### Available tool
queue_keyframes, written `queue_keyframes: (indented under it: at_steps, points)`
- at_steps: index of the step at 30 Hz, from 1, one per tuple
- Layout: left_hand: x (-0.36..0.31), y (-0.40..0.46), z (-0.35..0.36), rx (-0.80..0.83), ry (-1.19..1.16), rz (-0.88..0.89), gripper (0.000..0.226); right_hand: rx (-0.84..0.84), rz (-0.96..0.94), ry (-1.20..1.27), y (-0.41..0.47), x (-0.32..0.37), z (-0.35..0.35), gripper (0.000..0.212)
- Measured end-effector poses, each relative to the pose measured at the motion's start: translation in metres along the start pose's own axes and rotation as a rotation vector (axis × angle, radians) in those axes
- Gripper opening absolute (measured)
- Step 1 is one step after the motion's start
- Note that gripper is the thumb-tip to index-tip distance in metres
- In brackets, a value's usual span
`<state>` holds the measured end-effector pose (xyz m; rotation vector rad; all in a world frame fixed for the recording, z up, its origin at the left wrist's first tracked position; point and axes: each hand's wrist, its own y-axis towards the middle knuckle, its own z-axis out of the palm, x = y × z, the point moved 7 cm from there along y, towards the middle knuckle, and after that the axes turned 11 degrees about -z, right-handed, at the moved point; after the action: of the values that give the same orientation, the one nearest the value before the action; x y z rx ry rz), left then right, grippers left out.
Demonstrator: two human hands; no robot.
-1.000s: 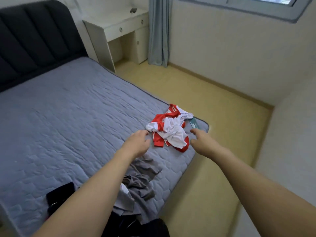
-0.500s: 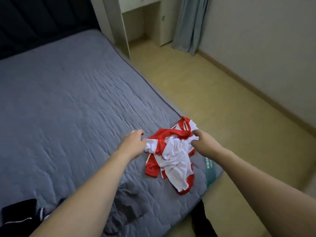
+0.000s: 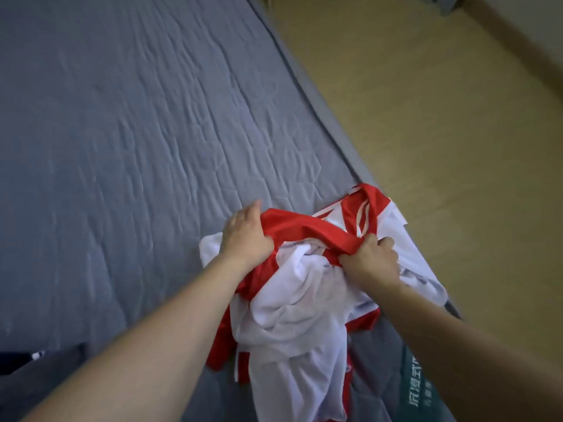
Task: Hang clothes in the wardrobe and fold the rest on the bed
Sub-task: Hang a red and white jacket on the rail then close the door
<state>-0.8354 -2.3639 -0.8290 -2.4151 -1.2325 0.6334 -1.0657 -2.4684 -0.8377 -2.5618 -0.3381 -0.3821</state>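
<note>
Red-and-white garment (image 3: 292, 303) lies crumpled at the edge of a grey quilted bed (image 3: 128, 123). Left hand (image 3: 245, 236) and right hand (image 3: 370, 260) both grip its red band, fingers curled into the fabric.

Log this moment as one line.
left hand: grips red-and-white shirt | right hand: grips shirt | shirt: crumpled on bed corner

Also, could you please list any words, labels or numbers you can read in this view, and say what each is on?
Green label on the side of the grey quilted mattress: pale characters, cut off by the forearm and too blurred to read.
Red and white crumpled jersey: grey markings near the right hand, illegible.
No other text visible.
</note>
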Motion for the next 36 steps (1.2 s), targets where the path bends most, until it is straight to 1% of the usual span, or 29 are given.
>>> queue_keyframes:
  at_steps: [1,2,4,5,7,8,10,11,12,14,15,17,19,21,24,28,30,32,33,36]
  points:
    - [0.001,0.005,0.014,0.019,0.058,-0.013,0.072,-0.036,-0.036,-0.034,0.006,-0.003,0.003,0.040]
    - [0.003,0.005,0.028,0.047,0.105,-0.027,0.063,-0.056,-0.069,-0.043,0.009,-0.007,0.005,0.033]
    - [0.012,-0.010,0.051,0.107,0.145,-0.045,0.038,-0.054,-0.123,-0.024,0.008,-0.011,0.005,0.025]
    - [0.017,-0.025,0.058,0.141,0.109,-0.046,0.032,-0.049,-0.137,0.020,0.003,-0.012,0.002,0.023]
    - [0.029,-0.062,0.055,0.188,-0.025,-0.071,0.022,-0.068,-0.124,0.237,-0.014,-0.005,-0.013,0.018]
    - [0.035,-0.082,0.044,0.188,-0.088,-0.100,0.018,-0.085,-0.114,0.360,-0.026,0.005,-0.026,0.015]
    - [0.052,-0.125,0.005,0.143,-0.242,-0.207,0.018,-0.126,-0.146,0.544,-0.053,0.038,-0.060,0.010]
    - [0.060,-0.149,-0.023,0.091,-0.338,-0.265,0.020,-0.127,-0.174,0.598,-0.072,0.059,-0.080,0.012]
    - [0.068,-0.177,-0.057,0.004,-0.448,-0.310,0.023,-0.122,-0.203,0.641,-0.096,0.081,-0.100,0.016]
    - [0.081,-0.236,-0.142,-0.285,-0.672,-0.366,0.027,-0.116,-0.270,0.724,-0.145,0.124,-0.143,0.025]
    - [0.087,-0.269,-0.185,-0.423,-0.764,-0.376,0.026,-0.114,-0.290,0.757,-0.173,0.145,-0.165,0.026]
    - [0.099,-0.337,-0.266,-0.635,-0.873,-0.375,0.020,-0.082,-0.345,0.817,-0.228,0.190,-0.205,0.022]
    - [0.117,-0.401,-0.332,-0.784,-0.949,-0.378,0.015,-0.008,-0.428,0.874,-0.283,0.243,-0.239,0.020]
    - [0.143,-0.465,-0.384,-0.915,-1.003,-0.405,0.018,0.068,-0.512,0.911,-0.339,0.295,-0.263,0.018]
    - [0.190,-0.555,-0.443,-1.111,-0.962,-0.447,0.029,0.171,-0.620,0.978,-0.429,0.368,-0.285,0.009]
    - [0.252,-0.666,-0.501,-1.267,-0.821,-0.515,0.033,0.251,-0.681,1.098,-0.546,0.452,-0.299,0.016]
    - [0.286,-0.719,-0.520,-1.287,-0.715,-0.573,0.026,0.301,-0.710,1.168,-0.606,0.488,-0.299,0.016]
    - [0.323,-0.766,-0.531,-1.261,-0.601,-0.621,0.014,0.358,-0.744,1.231,-0.667,0.519,-0.291,0.012]
    - [0.341,-0.789,-0.538,-1.260,-0.529,-0.655,0.014,0.391,-0.769,1.254,-0.697,0.534,-0.286,0.012]
    - [0.405,-0.862,-0.564,-1.325,-0.276,-0.817,0.005,0.469,-0.878,1.297,-0.788,0.586,-0.272,0.018]
